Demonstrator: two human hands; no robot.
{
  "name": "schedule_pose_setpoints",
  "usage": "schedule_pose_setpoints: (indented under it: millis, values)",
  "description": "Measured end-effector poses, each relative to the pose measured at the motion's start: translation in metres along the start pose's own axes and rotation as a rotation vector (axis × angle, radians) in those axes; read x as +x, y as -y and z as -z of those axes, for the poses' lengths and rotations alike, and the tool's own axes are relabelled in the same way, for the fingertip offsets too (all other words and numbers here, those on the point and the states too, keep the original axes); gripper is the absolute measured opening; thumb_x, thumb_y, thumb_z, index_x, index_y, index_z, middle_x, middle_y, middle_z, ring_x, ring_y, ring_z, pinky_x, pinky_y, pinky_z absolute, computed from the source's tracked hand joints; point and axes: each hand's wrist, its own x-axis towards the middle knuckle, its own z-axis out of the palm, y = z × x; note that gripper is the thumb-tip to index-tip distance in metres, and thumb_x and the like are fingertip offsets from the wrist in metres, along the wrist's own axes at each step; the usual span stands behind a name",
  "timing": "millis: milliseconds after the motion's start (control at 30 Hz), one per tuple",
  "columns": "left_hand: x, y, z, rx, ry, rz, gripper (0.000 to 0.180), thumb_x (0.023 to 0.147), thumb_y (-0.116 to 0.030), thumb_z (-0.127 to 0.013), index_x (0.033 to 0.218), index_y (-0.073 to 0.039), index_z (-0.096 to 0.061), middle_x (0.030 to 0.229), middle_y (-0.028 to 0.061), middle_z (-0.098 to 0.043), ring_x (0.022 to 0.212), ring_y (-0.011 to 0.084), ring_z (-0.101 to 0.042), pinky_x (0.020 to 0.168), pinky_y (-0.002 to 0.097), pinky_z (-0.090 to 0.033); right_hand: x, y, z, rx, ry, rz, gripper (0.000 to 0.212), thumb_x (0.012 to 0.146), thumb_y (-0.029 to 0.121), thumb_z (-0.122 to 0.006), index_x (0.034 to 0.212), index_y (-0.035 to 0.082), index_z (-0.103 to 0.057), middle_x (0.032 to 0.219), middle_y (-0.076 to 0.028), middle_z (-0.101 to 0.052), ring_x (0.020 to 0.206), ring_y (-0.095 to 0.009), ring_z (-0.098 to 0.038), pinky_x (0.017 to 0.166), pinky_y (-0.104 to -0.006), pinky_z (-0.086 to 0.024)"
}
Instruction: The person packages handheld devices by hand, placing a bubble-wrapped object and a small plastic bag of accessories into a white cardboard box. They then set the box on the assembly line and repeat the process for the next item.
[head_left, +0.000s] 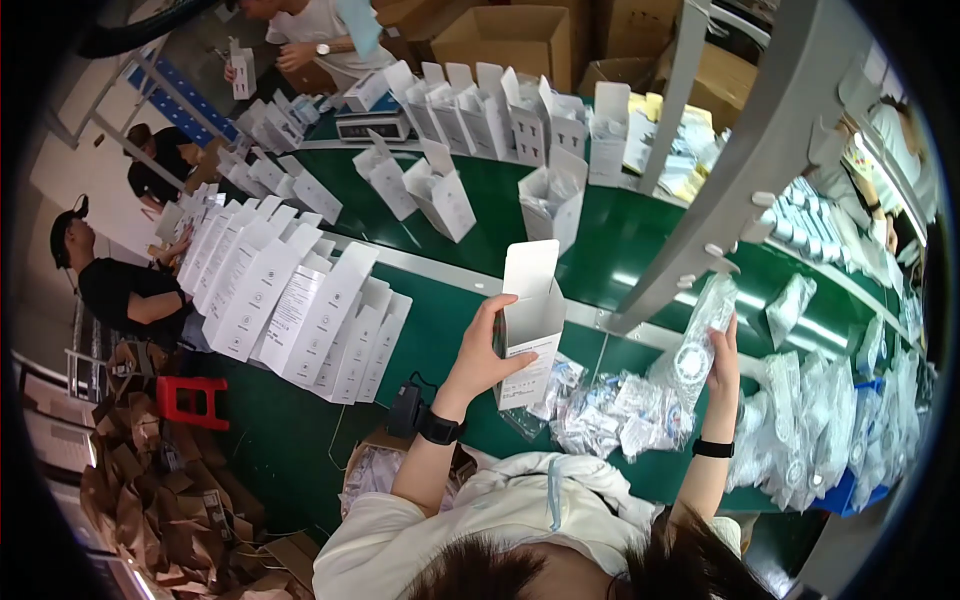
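Note:
My left hand (482,350) is closed around the side of a white cardboard box (533,325) held upright, its top flap raised. My right hand (725,358) grips a pale item in a clear plastic bag (697,325), long and rounded at its lower end; the bag hides its exact kind. Box and bag are apart, the bag to the right. Below and between them lies a pile of small clear packets (625,415) on the green table (460,320). What is inside the box cannot be made out.
Rows of white boxes (290,300) stand at the left. Open boxes (440,200) ride on the green conveyor (380,240) beyond. More bagged items (800,420) are heaped at the right. A grey metal post (700,190) rises right of centre. Several people work nearby.

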Motion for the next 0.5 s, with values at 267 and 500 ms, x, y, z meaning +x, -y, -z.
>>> schedule_pose_setpoints:
  millis: [267,500]
  values:
    - [-0.014,-0.015,-0.044,0.324,0.083,-0.203,0.070,0.057,-0.013,-0.077,0.113,-0.007,-0.035,0.112,0.0159,-0.045,0.100,0.0287,-0.049,0.082,0.0345,-0.042,-0.080,0.077,-0.174,0.509,-0.178,0.251,0.052,0.083,0.019,-0.057,0.126,0.008,-0.030,0.115,-0.011,-0.044,0.102,-0.024,-0.049,0.086,-0.0372,-0.042]
    - [-0.029,-0.006,-0.056,0.199,-0.131,-0.093,0.072,0.054,-0.013,-0.080,0.107,-0.003,-0.032,0.104,0.0171,-0.046,0.098,0.0317,-0.049,0.081,0.0378,-0.042,-0.077,0.048,-0.227,0.171,-0.278,0.736,0.057,0.074,0.007,-0.065,0.123,0.010,-0.035,0.113,-0.010,-0.044,0.107,-0.026,-0.045,0.090,-0.0341,-0.037]
